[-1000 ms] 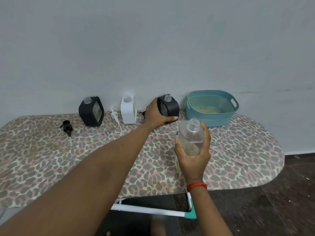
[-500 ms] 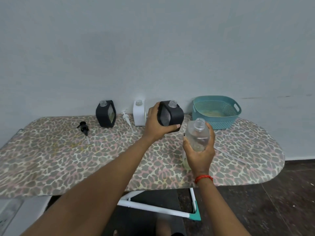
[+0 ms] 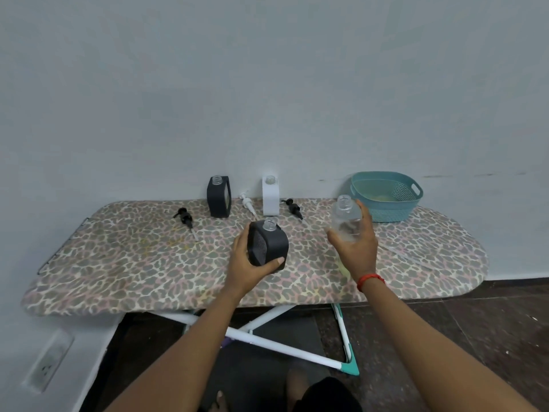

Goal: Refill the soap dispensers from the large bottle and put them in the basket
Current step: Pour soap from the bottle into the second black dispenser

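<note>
My left hand [image 3: 249,270] grips a black soap dispenser [image 3: 269,247] with an open neck, held over the middle of the leopard-print board [image 3: 124,263]. My right hand [image 3: 356,248] holds a clear large bottle [image 3: 346,217] upright, uncapped, with a little pale liquid at its bottom. A second black dispenser [image 3: 219,196] and a white dispenser [image 3: 270,195] stand open-necked at the back by the wall. The teal basket [image 3: 386,200] sits at the back right, with no dispenser in it.
Three pump heads lie on the board: a black one [image 3: 185,218] at the left, a white one [image 3: 247,202] between the back dispensers, another black one [image 3: 293,208] right of the white dispenser. A wall socket [image 3: 49,359] sits low left. White board legs [image 3: 285,347] cross below.
My left hand has lifted the black dispenser from the back row and brought it toward me to mid-board. The view has pulled back; my right hand keeps the bottle upright.
</note>
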The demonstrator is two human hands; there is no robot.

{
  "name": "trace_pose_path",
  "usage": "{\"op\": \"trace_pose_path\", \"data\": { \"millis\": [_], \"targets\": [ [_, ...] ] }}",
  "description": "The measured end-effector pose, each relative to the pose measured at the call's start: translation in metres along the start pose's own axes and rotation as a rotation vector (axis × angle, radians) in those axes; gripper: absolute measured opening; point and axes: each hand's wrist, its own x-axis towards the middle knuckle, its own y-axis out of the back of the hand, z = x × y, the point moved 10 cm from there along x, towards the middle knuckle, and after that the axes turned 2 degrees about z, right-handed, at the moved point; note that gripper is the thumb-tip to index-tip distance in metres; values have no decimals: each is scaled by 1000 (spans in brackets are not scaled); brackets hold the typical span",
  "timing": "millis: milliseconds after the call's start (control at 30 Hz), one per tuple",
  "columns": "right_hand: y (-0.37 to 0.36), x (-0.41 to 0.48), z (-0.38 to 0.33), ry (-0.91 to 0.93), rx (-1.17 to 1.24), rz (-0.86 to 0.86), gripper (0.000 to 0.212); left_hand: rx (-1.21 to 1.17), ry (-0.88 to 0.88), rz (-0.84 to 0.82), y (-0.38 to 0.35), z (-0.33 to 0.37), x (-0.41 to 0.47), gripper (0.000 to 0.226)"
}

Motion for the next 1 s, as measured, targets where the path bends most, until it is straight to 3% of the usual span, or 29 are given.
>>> {"op": "trace_pose_path", "data": {
  "millis": [467, 600, 1000],
  "targets": [
    [-42, 13, -32, 298, -526, -466, 92, 61, -13, -36, -3, -13, -2, 117],
    [-48, 18, -47, 447, -722, -514, 93, 98, -3, -68, -5, -14, -2, 123],
    [-82, 11, -62, 637, -902, -611, 98, 120, -23, -46, -2, -10, -3, 119]
  ]
}}
